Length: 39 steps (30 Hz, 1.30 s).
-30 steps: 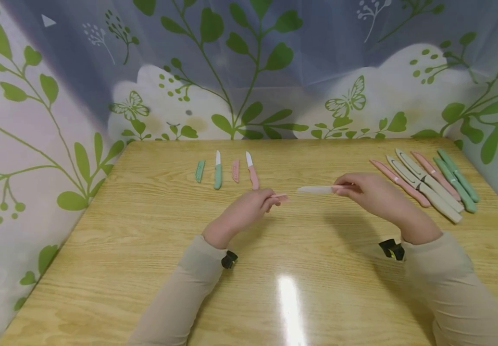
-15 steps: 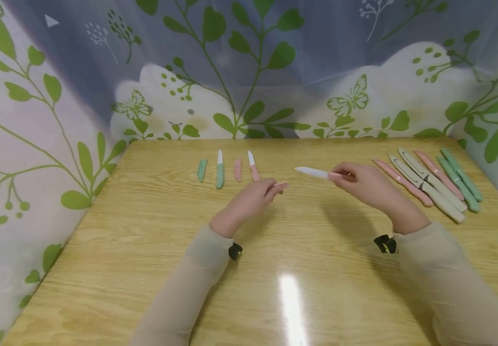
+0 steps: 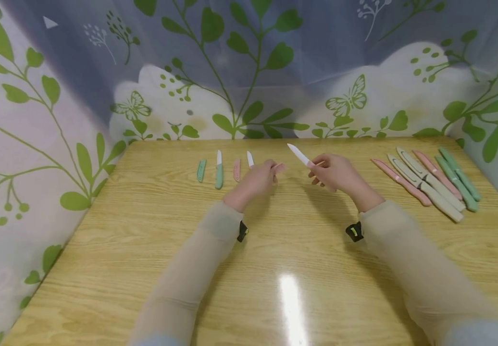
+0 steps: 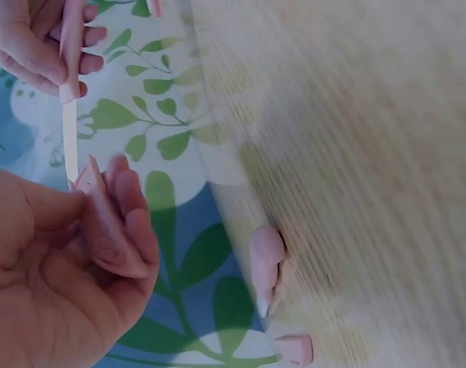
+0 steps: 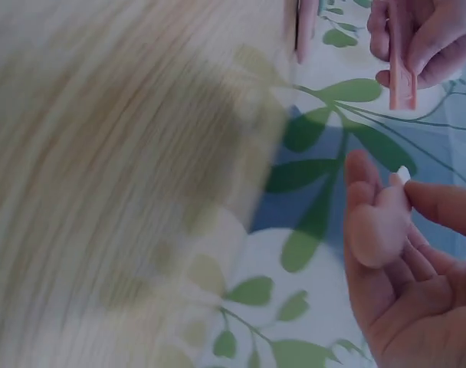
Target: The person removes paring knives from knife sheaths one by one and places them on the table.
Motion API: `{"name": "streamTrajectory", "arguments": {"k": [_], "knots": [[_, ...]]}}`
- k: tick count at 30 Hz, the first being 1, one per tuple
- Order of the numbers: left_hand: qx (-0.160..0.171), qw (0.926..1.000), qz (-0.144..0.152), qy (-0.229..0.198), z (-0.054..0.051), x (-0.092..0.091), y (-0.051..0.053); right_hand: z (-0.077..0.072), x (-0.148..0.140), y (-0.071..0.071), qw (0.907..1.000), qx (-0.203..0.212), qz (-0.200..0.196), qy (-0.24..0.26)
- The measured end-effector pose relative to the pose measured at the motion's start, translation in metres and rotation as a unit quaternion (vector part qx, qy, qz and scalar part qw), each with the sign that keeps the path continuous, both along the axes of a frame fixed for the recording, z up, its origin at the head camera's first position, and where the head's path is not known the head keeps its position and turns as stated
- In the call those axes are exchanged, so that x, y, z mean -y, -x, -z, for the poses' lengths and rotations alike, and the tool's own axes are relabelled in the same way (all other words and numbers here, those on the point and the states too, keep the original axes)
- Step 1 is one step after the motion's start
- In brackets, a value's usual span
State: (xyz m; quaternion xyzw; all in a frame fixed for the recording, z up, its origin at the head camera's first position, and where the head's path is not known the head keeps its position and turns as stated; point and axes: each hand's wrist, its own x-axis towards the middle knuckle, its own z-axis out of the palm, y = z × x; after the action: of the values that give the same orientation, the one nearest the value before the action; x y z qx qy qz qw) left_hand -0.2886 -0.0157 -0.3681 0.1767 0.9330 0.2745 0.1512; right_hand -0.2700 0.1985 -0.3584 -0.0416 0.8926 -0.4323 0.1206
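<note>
Over the counter (image 3: 318, 288), both hands just slid farther out, and the knife's tip now points toward the far side. Left hand (image 3: 255, 181) pinches a pink cover (image 3: 278, 167), right hand (image 3: 340, 175) grips the knife (image 3: 299, 154) by its handle. They're apart, so the blade's bare. Left hand blocks a small pink knife's (image 3: 250, 158) handle. Covered knives (image 3: 428, 181) lie right, patterned curtain (image 3: 314, 96) at the far end.

text: none legible; held pink sheath (image 4: 114, 234): faint marks, possibly lettering, unreadable
</note>
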Motion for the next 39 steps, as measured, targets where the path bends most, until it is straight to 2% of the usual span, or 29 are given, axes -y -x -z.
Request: {"name": "streamTrajectory", "arguments": {"k": [4,10,13,16,18,20,24,28,32,35,39], "knots": [[-0.004,0.9993,-0.036,-0.003,0.001,-0.005,0.016,0.006,0.009,0.017,0.9995,0.017,0.013,0.021],[-0.031,0.9972,-0.063,-0.026,0.000,-0.006,0.030,0.015,0.020,0.039,0.9973,0.052,0.030,0.043],[0.006,0.9945,-0.095,-0.043,-0.001,-0.004,0.033,0.018,0.024,0.048,0.9965,0.058,0.028,0.052],[0.045,0.9881,-0.132,-0.065,-0.001,0.000,0.035,0.020,0.029,0.057,0.9974,0.046,0.017,0.053],[0.055,0.9850,-0.144,-0.078,0.000,0.002,0.038,0.022,0.032,0.062,0.9986,0.033,0.011,0.040],[0.059,0.9810,-0.159,-0.094,0.001,0.004,0.040,0.025,0.036,0.067,0.9992,0.021,0.022,0.024],[0.055,0.9772,-0.176,-0.105,0.007,0.002,0.046,0.031,0.040,0.072,0.9988,0.026,0.041,-0.005],[0.032,0.9833,-0.171,-0.054,0.011,-0.003,0.055,0.033,0.038,0.073,0.9978,0.039,0.053,-0.009],[0.018,0.9858,-0.166,-0.010,0.018,-0.008,0.064,0.034,0.037,0.071,0.9985,0.032,0.043,-0.013],[0.014,0.9865,-0.163,0.011,0.016,-0.009,0.064,0.033,0.039,0.069,0.9986,0.021,0.041,-0.027],[0.018,0.9866,-0.160,0.025,0.009,-0.011,0.057,0.031,0.044,0.066,0.9962,0.000,0.062,-0.062]]}}
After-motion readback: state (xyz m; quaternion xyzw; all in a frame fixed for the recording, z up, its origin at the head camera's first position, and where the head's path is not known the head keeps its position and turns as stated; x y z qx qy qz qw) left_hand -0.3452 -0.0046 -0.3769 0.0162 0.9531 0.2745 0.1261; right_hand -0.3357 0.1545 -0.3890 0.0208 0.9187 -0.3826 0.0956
